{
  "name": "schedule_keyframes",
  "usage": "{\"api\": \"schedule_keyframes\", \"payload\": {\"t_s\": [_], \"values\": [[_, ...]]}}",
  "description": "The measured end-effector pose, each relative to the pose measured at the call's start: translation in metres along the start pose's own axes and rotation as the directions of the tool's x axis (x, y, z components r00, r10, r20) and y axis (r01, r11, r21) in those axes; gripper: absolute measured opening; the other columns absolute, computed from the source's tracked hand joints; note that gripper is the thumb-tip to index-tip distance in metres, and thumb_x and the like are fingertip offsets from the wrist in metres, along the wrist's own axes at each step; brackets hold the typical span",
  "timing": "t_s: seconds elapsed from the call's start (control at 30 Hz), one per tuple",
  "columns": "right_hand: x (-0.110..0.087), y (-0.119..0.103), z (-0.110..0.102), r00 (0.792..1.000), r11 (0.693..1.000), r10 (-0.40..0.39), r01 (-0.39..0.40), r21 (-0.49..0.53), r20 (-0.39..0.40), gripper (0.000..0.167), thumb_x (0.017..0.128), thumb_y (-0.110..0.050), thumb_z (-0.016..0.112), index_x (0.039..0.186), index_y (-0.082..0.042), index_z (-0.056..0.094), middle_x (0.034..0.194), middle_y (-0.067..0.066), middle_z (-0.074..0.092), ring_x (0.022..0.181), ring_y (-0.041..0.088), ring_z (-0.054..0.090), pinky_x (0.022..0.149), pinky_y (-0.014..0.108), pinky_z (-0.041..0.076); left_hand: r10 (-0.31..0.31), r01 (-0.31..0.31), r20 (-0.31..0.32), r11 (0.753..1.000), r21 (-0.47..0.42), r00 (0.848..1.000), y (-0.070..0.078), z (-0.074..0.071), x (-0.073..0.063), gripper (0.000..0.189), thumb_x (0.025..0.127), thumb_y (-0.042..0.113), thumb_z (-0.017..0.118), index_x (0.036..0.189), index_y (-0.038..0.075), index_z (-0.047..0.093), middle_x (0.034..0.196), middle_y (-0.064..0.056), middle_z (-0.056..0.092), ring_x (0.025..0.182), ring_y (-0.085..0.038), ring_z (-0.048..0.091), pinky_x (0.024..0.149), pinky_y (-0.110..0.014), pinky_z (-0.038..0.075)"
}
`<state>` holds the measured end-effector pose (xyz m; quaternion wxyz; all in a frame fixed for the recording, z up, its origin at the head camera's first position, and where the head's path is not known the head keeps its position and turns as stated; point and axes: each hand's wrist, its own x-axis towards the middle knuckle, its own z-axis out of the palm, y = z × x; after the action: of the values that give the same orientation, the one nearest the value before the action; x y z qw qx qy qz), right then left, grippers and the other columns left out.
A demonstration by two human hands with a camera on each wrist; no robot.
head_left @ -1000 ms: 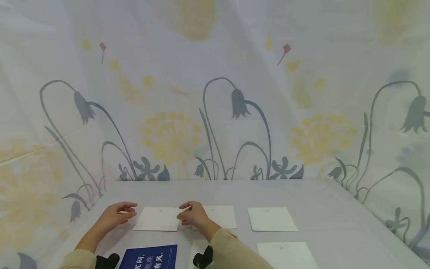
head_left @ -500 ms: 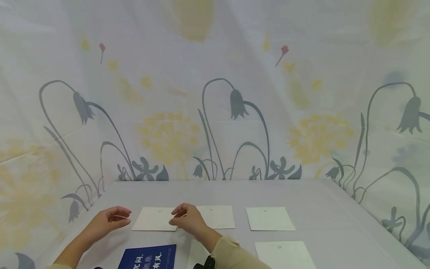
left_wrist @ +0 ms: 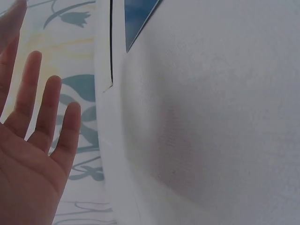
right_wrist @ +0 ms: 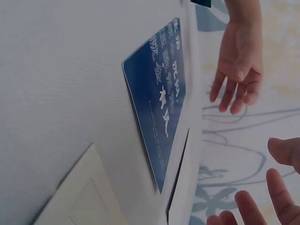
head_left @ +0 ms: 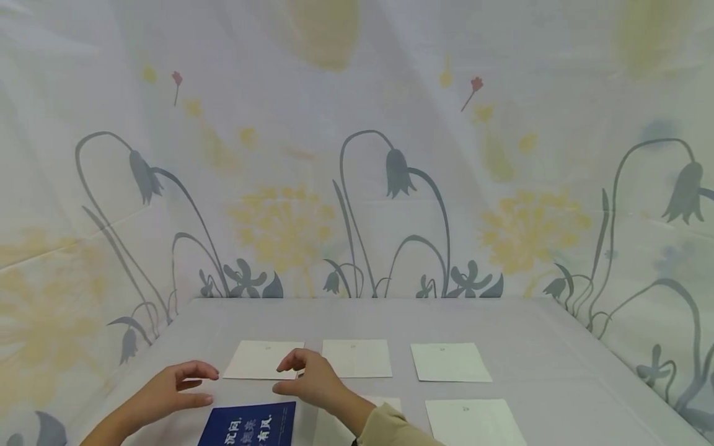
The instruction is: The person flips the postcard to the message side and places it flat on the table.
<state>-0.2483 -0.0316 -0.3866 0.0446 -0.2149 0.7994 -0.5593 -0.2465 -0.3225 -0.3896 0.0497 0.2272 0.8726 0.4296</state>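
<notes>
A dark blue card (head_left: 245, 424) with white Chinese characters lies on the white-covered table at the front left, partly cut off by the bottom of the head view. My left hand (head_left: 167, 393) hovers just past its left far corner, fingers relaxed and holding nothing. Over the gap between the blue card and a white card (head_left: 253, 361) is my right hand (head_left: 315, 381), thumb and fingers apart, also holding nothing. The right wrist view has the whole blue card (right_wrist: 154, 103) flat, with the left hand (right_wrist: 241, 65) beyond it and right fingertips (right_wrist: 281, 192) at the lower right.
Two more white cards, one in the middle (head_left: 359, 359) and one at right (head_left: 450, 362), continue the back row. Nearer are another white card (head_left: 474, 424) and one partly behind the right forearm (head_left: 329, 430). A flower-printed curtain (head_left: 357, 155) hangs behind the table.
Both hands have drawn back from beside the far left white card toward the blue card, the left also slightly leftward. More of that white card's right end now shows. The cards stay in place.
</notes>
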Motion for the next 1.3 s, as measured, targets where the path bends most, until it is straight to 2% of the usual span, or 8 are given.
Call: {"api": "schedule_keyframes", "payload": {"t_s": [0.1, 0.4, 0.57, 0.73, 0.9, 1.03, 1.13, 1.3], "values": [[-0.005, 0.0, 0.001, 0.999, 0.999, -0.016, 0.017, -0.03, 0.03, 0.021, 0.071, -0.01, 0.079, 0.086, -0.009, 0.065, 0.088, -0.012, 0.057, 0.093, 0.017, 0.055, 0.077, 0.025, 0.046, 0.056, -0.057, 0.051, 0.998, 0.028, 0.997, -0.002, 0.001, -0.004, 0.02, 0.082, 0.015, 0.071, 0.096, 0.006, 0.06, 0.112, -0.019, 0.056, 0.098, 0.004, 0.05, 0.081, -0.023, 0.048], [-0.021, 0.004, 0.004, 0.991, 0.988, -0.064, 0.079, -0.134, 0.115, 0.027, 0.065, -0.013, 0.084, 0.083, -0.017, 0.064, 0.09, -0.014, 0.052, 0.093, 0.011, 0.051, 0.079, 0.027, 0.044, 0.1, -0.098, 0.217, 0.995, -0.02, 0.971, -0.011, 0.005, -0.017, 0.017, 0.083, 0.009, 0.069, 0.097, 0.013, 0.059, 0.127, 0.0, 0.049, 0.106, 0.013, 0.035, 0.076, -0.072, 0.034], [-0.024, 0.01, 0.005, 0.977, 0.965, -0.105, 0.144, -0.217, 0.183, 0.029, 0.064, -0.018, 0.085, 0.084, -0.017, 0.064, 0.092, -0.016, 0.052, 0.094, 0.006, 0.048, 0.084, 0.027, 0.042, 0.127, -0.141, 0.261, 0.989, 0.037, 0.957, -0.014, 0.011, -0.016, 0.022, 0.08, 0.011, 0.073, 0.097, 0.018, 0.06, 0.13, -0.002, 0.045, 0.116, -0.006, 0.037, 0.075, -0.074, 0.032], [-0.026, 0.016, 0.007, 0.954, 0.958, -0.084, 0.157, -0.241, 0.288, 0.029, 0.066, -0.018, 0.084, 0.087, -0.016, 0.066, 0.101, -0.012, 0.048, 0.098, 0.004, 0.041, 0.081, 0.025, 0.041, 0.1, -0.161, 0.288, 0.967, 0.197, 0.952, -0.019, 0.018, -0.013, 0.026, 0.076, 0.022, 0.077, 0.094, 0.027, 0.06, 0.123, -0.006, 0.047, 0.11, -0.022, 0.039, 0.083, -0.058, 0.041], [-0.025, 0.02, 0.009, 0.94, 0.94, -0.072, 0.176, -0.293, 0.332, 0.026, 0.068, -0.017, 0.083, 0.089, -0.016, 0.068, 0.105, -0.008, 0.049, 0.099, 0.004, 0.041, 0.079, 0.023, 0.042, 0.267, -0.355, 0.279, 0.871, 0.339, 0.922, -0.028, 0.021, -0.009, 0.028, 0.076, 0.032, 0.078, 0.095, 0.032, 0.057, 0.114, 0.004, 0.047, 0.101, -0.005, 0.039, 0.076, -0.026, 0.042], [-0.023, 0.022, 0.011, 0.938, 0.922, -0.042, 0.168, -0.348, 0.343, 0.028, 0.066, -0.017, 0.084, 0.089, -0.017, 0.067, 0.099, -0.007, 0.049, 0.093, 0.003, 0.04, 0.073, 0.022, 0.042, 0.36, -0.444, 0.278, 0.82, 0.362, 0.891, -0.031, 0.021, -0.006, 0.03, 0.074, 0.038, 0.078, 0.095, 0.03, 0.057, 0.109, 0.006, 0.046, 0.096, -0.004, 0.038, 0.071, -0.026, 0.04], [-0.022, 0.022, 0.012, 0.935, 0.911, -0.022, 0.164, -0.378, 0.353, 0.03, 0.066, -0.017, 0.084, 0.09, -0.017, 0.067, 0.096, -0.007, 0.048, 0.091, 0.003, 0.039, 0.072, 0.022, 0.041, 0.385, -0.467, 0.278, 0.808, 0.358, 0.88, -0.03, 0.021, -0.005, 0.032, 0.073, 0.038, 0.079, 0.094, 0.029, 0.057, 0.107, 0.007, 0.047, 0.094, -0.004, 0.037, 0.069, -0.026, 0.039], [-0.021, 0.021, 0.012, 0.937, 0.904, -0.016, 0.162, -0.395, 0.348, 0.033, 0.064, -0.017, 0.086, 0.09, -0.017, 0.066, 0.093, -0.008, 0.043, 0.087, 0.003, 0.036, 0.07, 0.02, 0.039, 0.347, -0.425, 0.268, 0.843, 0.332, 0.899, -0.024, 0.023, -0.005, 0.033, 0.071, 0.034, 0.081, 0.092, 0.028, 0.057, 0.104, 0.013, 0.045, 0.091, 0.0, 0.033, 0.068, -0.024, 0.036]]}}
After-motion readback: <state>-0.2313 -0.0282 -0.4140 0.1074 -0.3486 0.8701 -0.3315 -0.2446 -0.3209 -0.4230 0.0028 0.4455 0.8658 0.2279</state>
